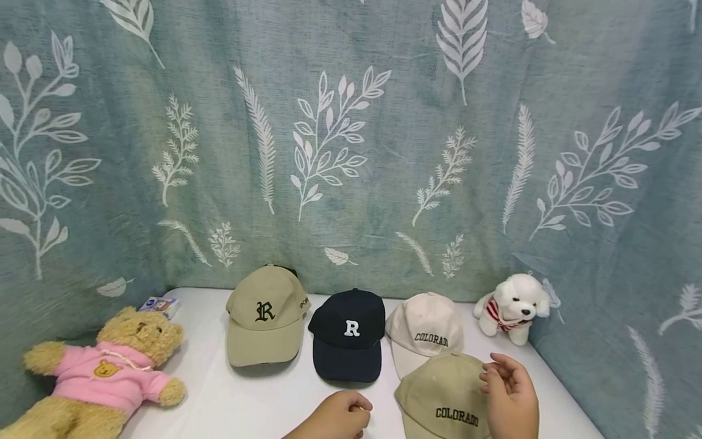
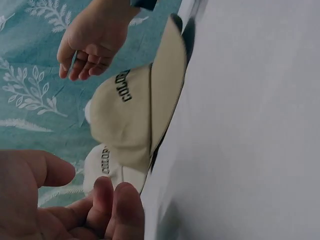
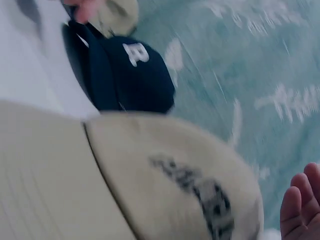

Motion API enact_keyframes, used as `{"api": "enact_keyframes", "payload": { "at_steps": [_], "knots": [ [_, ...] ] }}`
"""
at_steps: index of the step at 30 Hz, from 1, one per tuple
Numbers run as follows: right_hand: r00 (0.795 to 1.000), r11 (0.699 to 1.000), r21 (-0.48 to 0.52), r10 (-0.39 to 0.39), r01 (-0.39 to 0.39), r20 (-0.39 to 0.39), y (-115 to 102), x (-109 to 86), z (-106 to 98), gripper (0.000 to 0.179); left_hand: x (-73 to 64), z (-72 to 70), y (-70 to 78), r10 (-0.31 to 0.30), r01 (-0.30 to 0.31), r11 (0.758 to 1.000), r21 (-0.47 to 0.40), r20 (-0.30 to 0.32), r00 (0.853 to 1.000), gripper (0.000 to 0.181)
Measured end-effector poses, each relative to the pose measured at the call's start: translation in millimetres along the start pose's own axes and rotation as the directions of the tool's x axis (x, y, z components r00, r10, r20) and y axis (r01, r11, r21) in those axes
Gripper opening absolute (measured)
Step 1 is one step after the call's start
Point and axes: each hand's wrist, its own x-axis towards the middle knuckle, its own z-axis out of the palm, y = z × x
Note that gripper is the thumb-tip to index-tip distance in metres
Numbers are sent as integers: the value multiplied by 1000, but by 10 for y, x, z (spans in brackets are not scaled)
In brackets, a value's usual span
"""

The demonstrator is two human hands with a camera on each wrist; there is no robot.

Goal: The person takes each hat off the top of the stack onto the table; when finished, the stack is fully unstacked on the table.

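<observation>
A khaki cap (image 1: 439, 390) lettered COLORADO sits at the front right of the white table. My right hand (image 1: 514, 399) is over its right side, fingers loosely bent and holding nothing. In the left wrist view the same right hand (image 2: 95, 40) appears beside the cap's crown, with a gap between them. To the cap's left is my left hand (image 1: 340, 417), empty, its fingers relaxed and the thumb apart from them in the left wrist view. Behind the khaki cap, partly covered by it, rests a cream COLORADO cap (image 1: 425, 314). A navy cap (image 1: 348, 360) with a white R stands nearest beyond my left hand.
A beige cap (image 1: 265, 344) with a black R stands left of the navy one. The teddy bear (image 1: 104, 378) in a pink hoodie lies at the left, a small packet (image 1: 164, 305) behind it. At the back right stands a white plush dog (image 1: 515, 302). A leaf-patterned curtain (image 1: 351, 244) encloses the table.
</observation>
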Motion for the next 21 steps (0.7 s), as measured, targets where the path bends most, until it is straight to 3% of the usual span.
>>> {"api": "enact_keyframes", "payload": {
  "at_steps": [2, 6, 12, 17, 21],
  "knots": [
    [999, 999, 38, -18, 17, 49, -88, -46, 61, 27, -32, -77, 18, 5, -5, 1000, -18, -23, 1000, 23],
    [983, 990, 138, 13, -39, 184, -230, -105, 170, 25, -80, -258, 5, 3, -6, 999, -48, -57, 998, 25],
    [933, 969, 232, -7, -82, 359, -339, -189, 386, 23, -142, -550, -106, -19, 11, 998, -54, -147, 989, 24],
    [895, 964, 263, -83, -39, 438, -401, -241, 609, 23, -209, -761, -183, -22, 3, 996, -86, -222, 975, 28],
    [860, 964, 253, -60, -82, 507, -471, -248, 789, 23, -256, -905, -220, -27, 3, 996, -93, -266, 964, 33]
  ]
}}
